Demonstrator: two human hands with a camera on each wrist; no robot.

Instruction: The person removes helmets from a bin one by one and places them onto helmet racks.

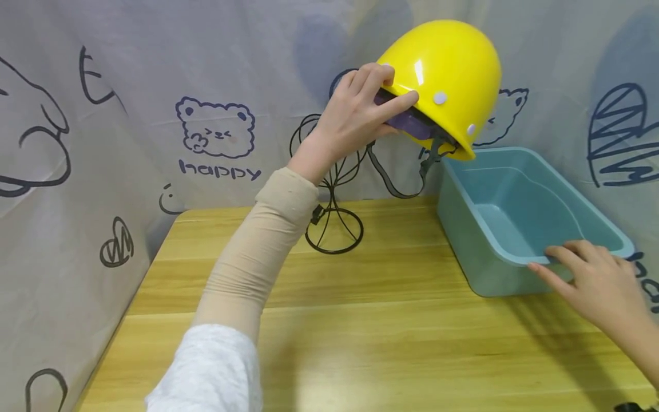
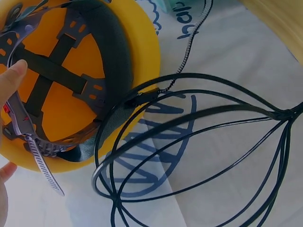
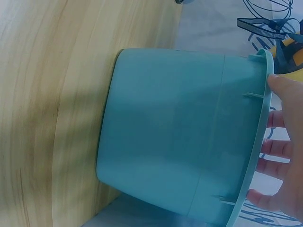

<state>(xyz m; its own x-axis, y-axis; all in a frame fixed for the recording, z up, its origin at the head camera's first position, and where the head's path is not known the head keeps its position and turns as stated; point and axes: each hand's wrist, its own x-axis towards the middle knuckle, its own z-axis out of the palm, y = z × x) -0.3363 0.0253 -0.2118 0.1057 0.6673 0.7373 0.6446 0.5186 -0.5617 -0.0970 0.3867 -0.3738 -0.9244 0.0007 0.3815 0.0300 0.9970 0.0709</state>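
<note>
My left hand [image 1: 362, 100] grips a yellow hard hat [image 1: 448, 63] by its brim, thumb on the outer shell. The hat is held up and tilted, opening toward the left; its black webbing harness [image 2: 47, 68] shows inside in the left wrist view. A dark chin strap [image 1: 378, 166] dangles below it. Just left of the hat, partly behind my left hand, stands a black wire stand [image 1: 332, 191] with a round base. My right hand [image 1: 602, 280] holds the near rim of a blue-green plastic bin [image 1: 484, 274], thumb outside and fingers over the rim.
The bin stands on the right of a wooden table [image 1: 360, 343], close to the back, and its visible inside holds nothing. Pale cloth [image 1: 216, 34] with black cartoon drawings hangs behind and along the left side. A thin dark cord [image 2: 189, 45] hangs near the stand.
</note>
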